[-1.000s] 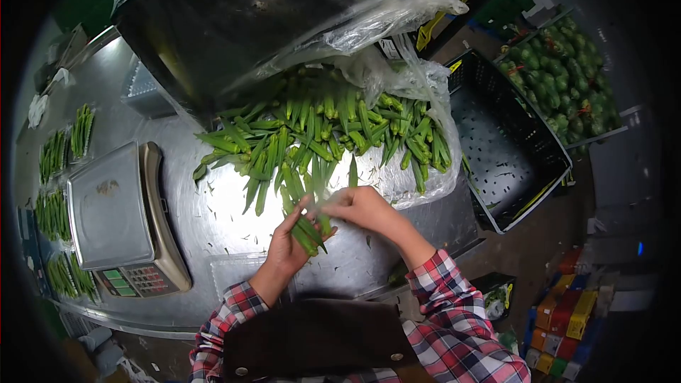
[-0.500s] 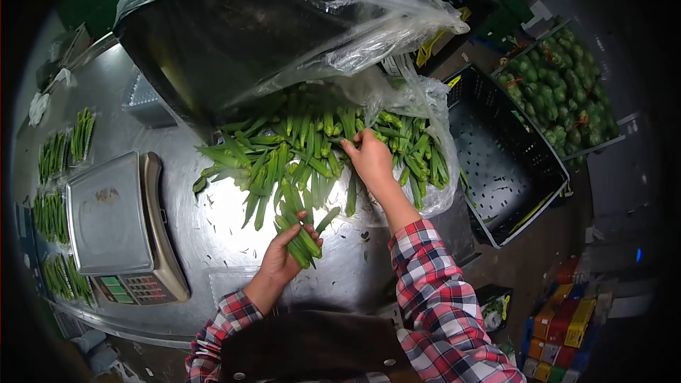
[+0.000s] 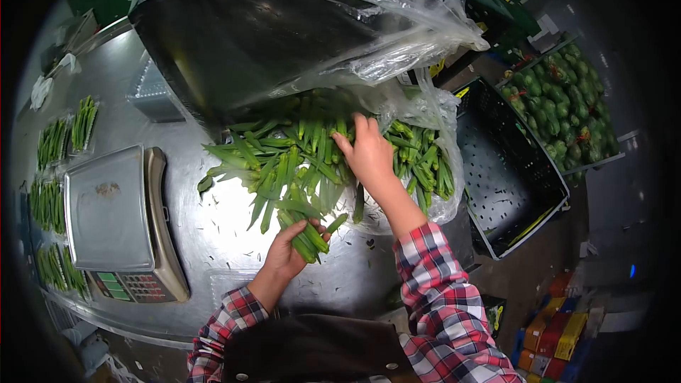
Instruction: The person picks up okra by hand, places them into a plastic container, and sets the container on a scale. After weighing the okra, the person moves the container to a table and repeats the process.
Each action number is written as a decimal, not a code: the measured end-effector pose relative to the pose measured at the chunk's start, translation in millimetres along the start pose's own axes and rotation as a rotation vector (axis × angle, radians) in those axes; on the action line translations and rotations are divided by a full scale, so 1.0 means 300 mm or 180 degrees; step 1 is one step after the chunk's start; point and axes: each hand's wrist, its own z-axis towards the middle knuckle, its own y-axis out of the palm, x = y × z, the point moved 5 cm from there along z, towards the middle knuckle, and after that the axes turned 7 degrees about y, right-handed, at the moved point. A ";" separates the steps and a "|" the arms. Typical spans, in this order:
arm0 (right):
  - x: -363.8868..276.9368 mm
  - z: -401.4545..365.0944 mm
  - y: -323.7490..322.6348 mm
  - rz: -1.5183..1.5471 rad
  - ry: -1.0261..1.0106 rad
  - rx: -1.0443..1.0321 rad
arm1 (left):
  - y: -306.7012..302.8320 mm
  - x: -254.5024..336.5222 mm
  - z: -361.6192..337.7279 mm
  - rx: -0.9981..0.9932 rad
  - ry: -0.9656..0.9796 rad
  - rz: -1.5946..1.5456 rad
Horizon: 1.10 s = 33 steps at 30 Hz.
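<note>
The left hand [image 3: 286, 259] had its fingers curled around a small bunch of okra [image 3: 305, 235], thumb laid across the top. This low grip seemed to keep the pods together, lying much the same way, and to spare the other arm for reaching. The right hand [image 3: 370, 156] was stretched over the heap of okra [image 3: 280, 163], its thumb and fingers bent down among the pods; whether they had closed on one could not be told, as the tips were partly hidden.

The heap spread on the table [image 3: 206, 241] beneath and to both sides of the right fingers, beyond the left ones. Just past it loomed a dark container [image 3: 241, 35] draped in clear plastic [image 3: 418, 25], apparently tilted so that the okra lay within easy reach of the fingers. To the right of the right fingers stood a black crate [image 3: 507, 170] with a few green scraps in it, and farther off a crate filled with rounded green produce [image 3: 567, 110]. Well to the left of the left fingers sat a scale [image 3: 110, 206], and beyond it packs of okra [image 3: 50, 206], their pods lined up side by side.
</note>
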 end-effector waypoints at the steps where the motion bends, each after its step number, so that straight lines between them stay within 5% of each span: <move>1: -0.002 0.020 0.035 -0.0069 0.0071 -0.0208 | 0.010 0.011 -0.013 0.0043 0.0029 -0.0046; 3: 0.011 0.025 0.091 -0.0242 0.0238 -0.0642 | 0.007 0.025 -0.021 -0.0082 0.0005 -0.0133; 7: 0.134 -0.023 0.067 0.0828 -0.0090 0.0076 | -0.016 0.022 -0.014 -0.0228 -0.0033 -0.0134; 8: 0.186 -0.053 0.064 0.0914 0.0325 -0.0150 | -0.015 0.020 -0.008 -0.0199 -0.0041 -0.0104; 10: 0.244 -0.136 0.047 0.2808 0.2106 -0.0834 | 0.023 0.010 0.009 -0.0404 -0.0120 0.0010; 13: 0.217 -0.257 -0.046 0.3268 0.2415 -0.0968 | 0.048 -0.029 0.019 -0.0467 -0.0240 -0.0020; 16: 0.094 -0.382 -0.076 0.2973 0.1871 -0.2281 | 0.054 -0.055 0.023 -0.0364 -0.0235 -0.0308; 19: 0.049 -0.324 -0.092 0.1328 0.0437 -0.1507 | 0.033 -0.047 0.028 -0.0256 -0.0169 -0.0234; 23: 0.071 -0.113 -0.029 0.0341 -0.0051 -0.0182 | 0.000 -0.027 -0.007 -0.0444 -0.0139 -0.0131; 26: 0.131 -0.048 0.075 0.0163 -0.0756 -0.0618 | 0.013 -0.002 -0.041 -0.0524 -0.0187 -0.0281; 30: 0.074 -0.105 -0.099 0.0673 -0.0741 -0.0197 | 0.041 0.005 -0.039 -0.0567 -0.0142 -0.0559; 33: -0.039 -0.305 -0.180 0.1126 -0.1397 -0.0599 | 0.059 -0.029 -0.002 -0.0789 -0.0378 -0.0797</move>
